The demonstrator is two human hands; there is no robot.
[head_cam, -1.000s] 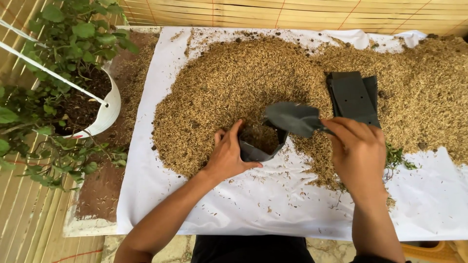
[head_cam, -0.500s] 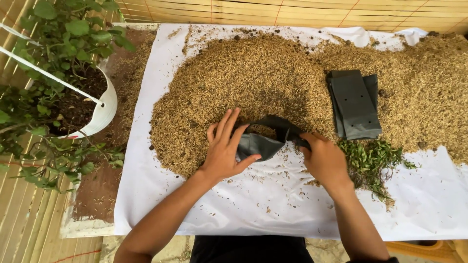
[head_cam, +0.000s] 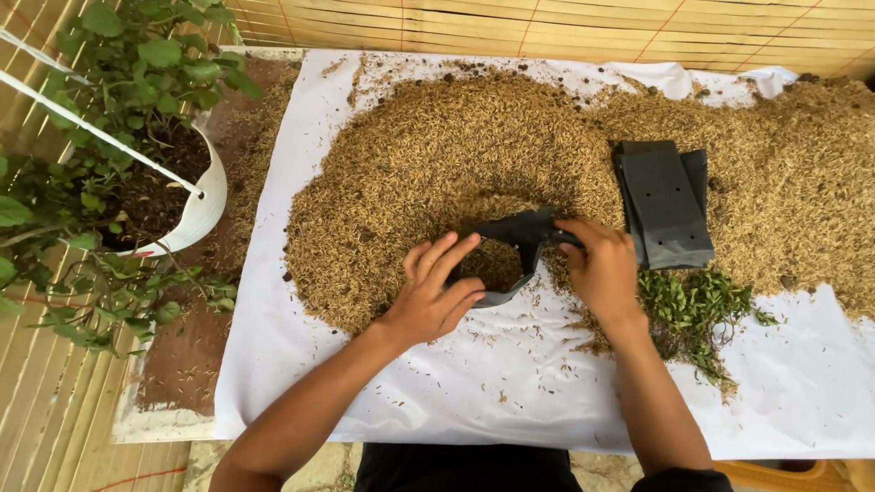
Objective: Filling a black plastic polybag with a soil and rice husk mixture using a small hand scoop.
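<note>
Far left: white pot (head_cam: 208,196) w/ a leafy plant (head_cam: 109,73), dark soil inside, standing on a brown board beside the white sheet (head_cam: 510,392). Not touched.

Next, the big husk pile (head_cam: 437,164) spread across the sheet, w/ a scooped hollow at its near edge.

Left hand (head_cam: 436,293) sits at that hollow, fingers loosely spread and curved, cupped against the husk and the bag's left side; it's not pinching anything, more pushing or raking. Can't tell if there's husk under the palm.

Centre: small black grow bag (head_cam: 510,255), lying at the pile's near edge, mouth open toward the person, already some husk inside.

Right hand (head_cam: 602,269) has the bag's top right rim pinched between thumb and fingers, closed tight on the plastic, keeping the mouth up and open.

To do this bit well, I'd say: keep the rim lifted and taut w/ the right so the mouth doesn't fold shut, and sweep w/ the left in low, full handfuls straight into the opening, bag base flat on the sheet.

Right of that: stack of flat black bags (head_cam: 663,205) on the husk, then a clump of green cuttings (head_cam: 697,310) just beside the right wrist.
</note>
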